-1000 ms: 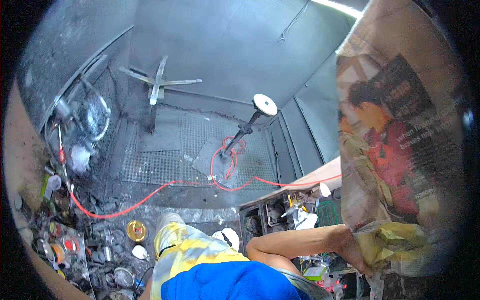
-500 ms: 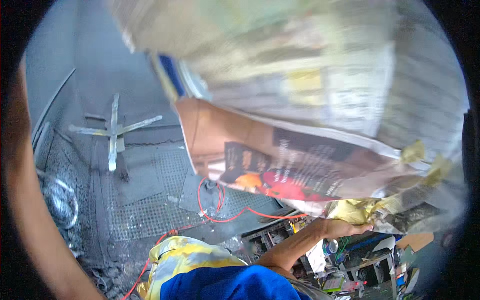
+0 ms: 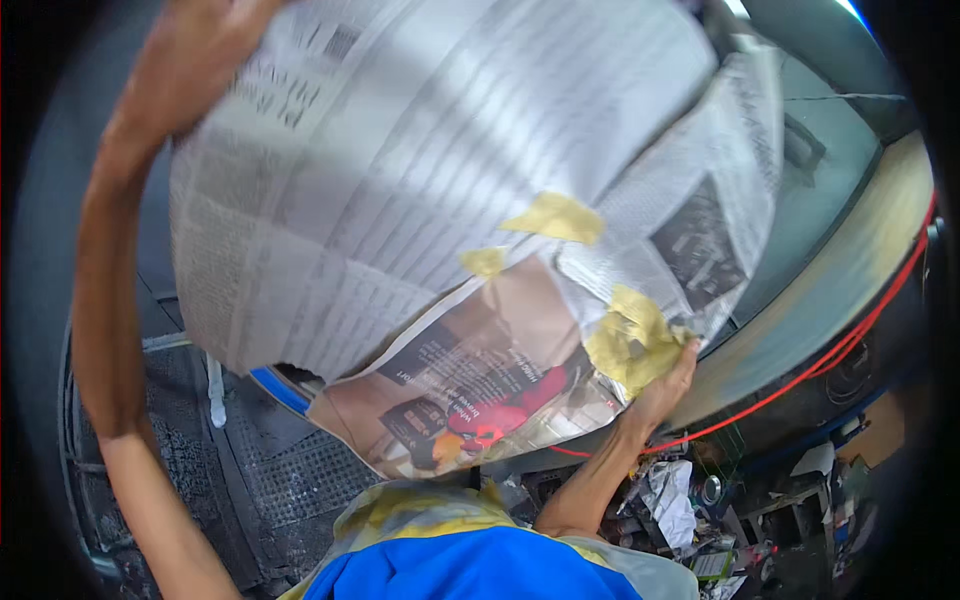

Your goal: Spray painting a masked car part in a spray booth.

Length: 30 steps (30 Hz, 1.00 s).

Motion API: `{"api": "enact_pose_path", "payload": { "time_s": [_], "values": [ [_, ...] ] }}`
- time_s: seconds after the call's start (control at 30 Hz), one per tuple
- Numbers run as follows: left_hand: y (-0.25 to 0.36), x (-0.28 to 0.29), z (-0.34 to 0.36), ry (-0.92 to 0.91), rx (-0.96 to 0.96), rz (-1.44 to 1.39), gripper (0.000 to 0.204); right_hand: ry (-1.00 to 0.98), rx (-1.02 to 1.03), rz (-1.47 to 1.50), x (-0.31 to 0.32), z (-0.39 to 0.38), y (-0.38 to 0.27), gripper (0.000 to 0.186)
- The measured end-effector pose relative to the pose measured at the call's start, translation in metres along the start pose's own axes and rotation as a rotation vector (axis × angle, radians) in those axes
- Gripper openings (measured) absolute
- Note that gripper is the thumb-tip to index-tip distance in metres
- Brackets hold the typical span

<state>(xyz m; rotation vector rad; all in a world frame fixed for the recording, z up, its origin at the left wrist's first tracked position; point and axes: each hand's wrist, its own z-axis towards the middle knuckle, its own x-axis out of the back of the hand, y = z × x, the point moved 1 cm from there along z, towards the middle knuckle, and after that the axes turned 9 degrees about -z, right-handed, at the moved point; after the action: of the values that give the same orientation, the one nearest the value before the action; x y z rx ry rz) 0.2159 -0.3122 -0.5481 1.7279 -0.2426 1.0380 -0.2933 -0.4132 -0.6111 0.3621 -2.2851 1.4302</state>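
Observation:
A large spread of newspaper (image 3: 400, 190) fills the middle of the view, its sheets joined by torn strips of yellow masking tape (image 3: 555, 217). My left hand (image 3: 205, 65) is raised at the upper left, closed on the paper's edge; its fingertips are partly out of view. At the lower right, my right hand (image 3: 668, 392) grips a corner of the newspaper beside a crumpled patch of tape. A coloured printed page (image 3: 470, 380) hangs from the lower part of the spread, close to my body.
A curved, dusty panel (image 3: 830, 290) runs along the right, with a red hose (image 3: 800, 378) below it. Cluttered tools and crumpled paper (image 3: 668, 500) lie at the lower right. Dark perforated matting (image 3: 310, 475) covers the floor at the lower left.
My left arm has come up and inward, bringing its hand into view on the paper. The newspaper has swung left and spread out flatter. The view has shifted, showing the curved panel.

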Motion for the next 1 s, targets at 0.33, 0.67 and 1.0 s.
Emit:
{"api": "enact_pose_path", "payload": {
  "time_s": [0.33, 0.67, 1.0],
  "values": [
    [0.188, 0.058, -0.086, -0.030, 0.057, -0.169, 0.053, -0.066, 0.081, 0.154, 0.186, -0.037, -0.043, 0.042],
    [0.286, 0.084, -0.222, 0.012, -0.026, -0.084, 0.060, -0.041, 0.208, 0.100, 0.331, -0.115, -0.010, 0.050],
    [0.305, 0.051, -0.268, 0.018, 0.057, -0.067, 0.065, -0.040, 0.292, -0.001, 0.382, -0.099, 0.041, 0.061]
  ]
}}
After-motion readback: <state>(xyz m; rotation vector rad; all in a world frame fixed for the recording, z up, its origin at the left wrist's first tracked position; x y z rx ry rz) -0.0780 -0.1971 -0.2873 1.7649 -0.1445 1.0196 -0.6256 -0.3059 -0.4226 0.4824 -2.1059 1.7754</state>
